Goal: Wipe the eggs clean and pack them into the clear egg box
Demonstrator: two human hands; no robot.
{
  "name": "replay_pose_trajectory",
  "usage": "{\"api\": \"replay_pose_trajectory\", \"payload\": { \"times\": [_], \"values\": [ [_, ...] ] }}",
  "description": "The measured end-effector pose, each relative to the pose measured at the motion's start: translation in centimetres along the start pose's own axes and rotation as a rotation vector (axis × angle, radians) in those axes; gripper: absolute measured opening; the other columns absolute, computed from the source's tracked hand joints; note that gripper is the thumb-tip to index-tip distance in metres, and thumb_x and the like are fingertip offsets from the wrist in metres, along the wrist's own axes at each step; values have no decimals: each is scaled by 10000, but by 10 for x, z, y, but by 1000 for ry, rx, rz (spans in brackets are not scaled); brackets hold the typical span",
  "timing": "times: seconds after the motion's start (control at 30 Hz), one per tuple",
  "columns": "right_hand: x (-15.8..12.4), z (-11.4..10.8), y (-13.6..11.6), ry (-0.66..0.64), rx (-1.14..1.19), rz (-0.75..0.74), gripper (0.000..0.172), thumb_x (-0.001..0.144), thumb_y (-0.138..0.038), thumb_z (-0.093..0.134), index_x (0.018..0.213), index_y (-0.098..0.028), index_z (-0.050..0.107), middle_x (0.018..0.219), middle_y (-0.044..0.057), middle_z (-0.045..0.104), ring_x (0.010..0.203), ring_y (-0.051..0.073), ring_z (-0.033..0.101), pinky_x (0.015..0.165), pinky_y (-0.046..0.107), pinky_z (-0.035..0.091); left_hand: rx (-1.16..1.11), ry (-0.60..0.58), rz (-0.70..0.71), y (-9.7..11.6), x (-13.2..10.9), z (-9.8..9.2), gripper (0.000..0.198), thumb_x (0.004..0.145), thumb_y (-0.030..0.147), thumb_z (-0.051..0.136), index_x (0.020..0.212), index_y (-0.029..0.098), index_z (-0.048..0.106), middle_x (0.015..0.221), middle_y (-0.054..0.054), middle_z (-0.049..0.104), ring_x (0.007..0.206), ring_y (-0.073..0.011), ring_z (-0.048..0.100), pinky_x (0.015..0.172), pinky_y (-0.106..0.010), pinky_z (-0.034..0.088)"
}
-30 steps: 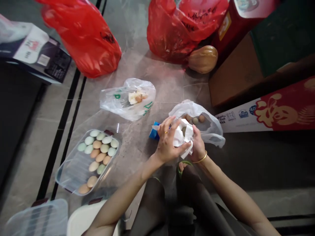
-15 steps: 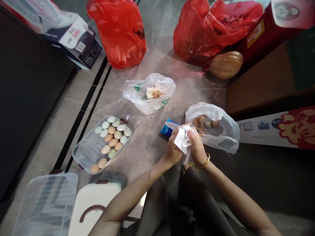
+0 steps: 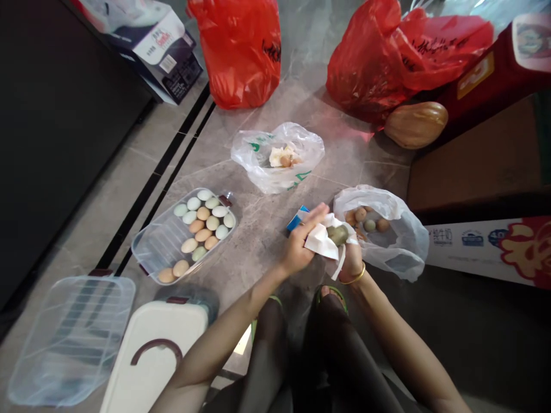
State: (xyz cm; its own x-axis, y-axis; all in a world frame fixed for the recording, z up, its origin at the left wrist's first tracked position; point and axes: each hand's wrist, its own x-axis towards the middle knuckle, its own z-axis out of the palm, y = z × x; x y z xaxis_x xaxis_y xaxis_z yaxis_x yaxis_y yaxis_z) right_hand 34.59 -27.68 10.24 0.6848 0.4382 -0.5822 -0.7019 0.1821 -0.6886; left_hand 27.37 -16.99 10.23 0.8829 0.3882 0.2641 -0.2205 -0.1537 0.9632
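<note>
White tissue (image 3: pixel 321 242) spread between two hands, and there's the greenish egg (image 3: pixel 338 234) nestled right in it, above the floor and just left of the white plastic bag (image 3: pixel 407 255)! Left hand (image 3: pixel 299 246) grips the tissue, fingers stretched long across its side; right hand (image 3: pixel 353 261) supports from the other side, its fingers mostly behind the paper, so how tightly they close, I cannot tell. Blue packet (image 3: pixel 297 219) pokes out just beyond the left hand. Loose eggs (image 3: pixel 370 225) sit inside that white bag. Over on the left, the clear container (image 3: pixel 150 246) carries rows of pale, brown and greenish eggs (image 3: pixel 200 230).
</note>
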Motion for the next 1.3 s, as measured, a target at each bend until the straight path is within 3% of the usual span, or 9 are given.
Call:
{"api": "replay_pose_trajectory", "payload": {
  "times": [0.13,0.3,0.4,0.6,0.77,0.9,1.17,1.23,1.3],
  "values": [
    [5,17,-1,-19,26,120,187,768,-385,594,728,-202,595,608,-13,605,541,141,520,522,268,454,101,197,71,29,15,-34,388,934,166,418,1266,240,605,1351,-41,584,1297,-209,502,1120,-408,379],
    [8,30,-7,-52,-252,-55,216,769,-426,603,874,-246,657,859,-3,696,860,209,622,761,339,515,534,13,17,54,16,-38,277,863,274,641,1131,211,670,1092,-62,675,1028,-197,644,924,-325,517],
    [10,44,-14,-111,-426,-101,182,724,-409,671,814,-251,677,904,21,704,977,234,603,793,335,506,624,74,-27,52,6,-40,409,823,292,704,1213,197,624,1151,-82,638,1063,-207,626,941,-327,511],
    [12,107,-4,-319,-596,6,377,709,-552,651,606,-193,607,560,0,582,547,140,512,517,268,394,579,350,-99,56,-28,-77,531,800,370,723,1295,251,576,1113,-63,622,1028,-189,621,921,-315,511],
    [16,164,27,-564,-784,142,474,601,-615,716,555,-159,594,501,-12,558,505,112,484,490,238,358,519,522,-195,57,-62,-114,611,773,383,749,1341,296,544,1069,-44,627,909,-160,622,849,-299,531],
    [16,192,69,-652,-906,115,525,642,-671,662,528,-169,557,487,-6,538,470,101,429,455,244,302,520,710,-223,49,-94,-136,543,823,331,693,1342,266,549,1180,-72,649,1024,-194,623,928,-350,515],
    [19,198,111,-736,-1164,-360,594,784,-692,509,461,-201,423,437,-16,411,475,97,329,492,268,238,-2,886,-385,18,-142,-158,605,816,343,697,1379,230,507,1307,-112,610,1127,-224,622,973,-382,507],
    [26,193,113,-647,-1140,-358,583,773,-682,525,455,-208,406,435,-17,403,476,103,344,484,264,247,-221,894,-435,14,-150,-160,615,808,353,705,1376,232,506,1329,-114,594,1173,-231,597,984,-386,497],
    [32,186,117,-483,-1046,-180,541,750,-671,552,480,-216,437,442,-15,443,472,117,398,468,255,297,-405,896,-440,11,-157,-161,572,822,369,683,1354,229,525,1316,-114,600,1173,-231,596,981,-391,493]
  ]
}}
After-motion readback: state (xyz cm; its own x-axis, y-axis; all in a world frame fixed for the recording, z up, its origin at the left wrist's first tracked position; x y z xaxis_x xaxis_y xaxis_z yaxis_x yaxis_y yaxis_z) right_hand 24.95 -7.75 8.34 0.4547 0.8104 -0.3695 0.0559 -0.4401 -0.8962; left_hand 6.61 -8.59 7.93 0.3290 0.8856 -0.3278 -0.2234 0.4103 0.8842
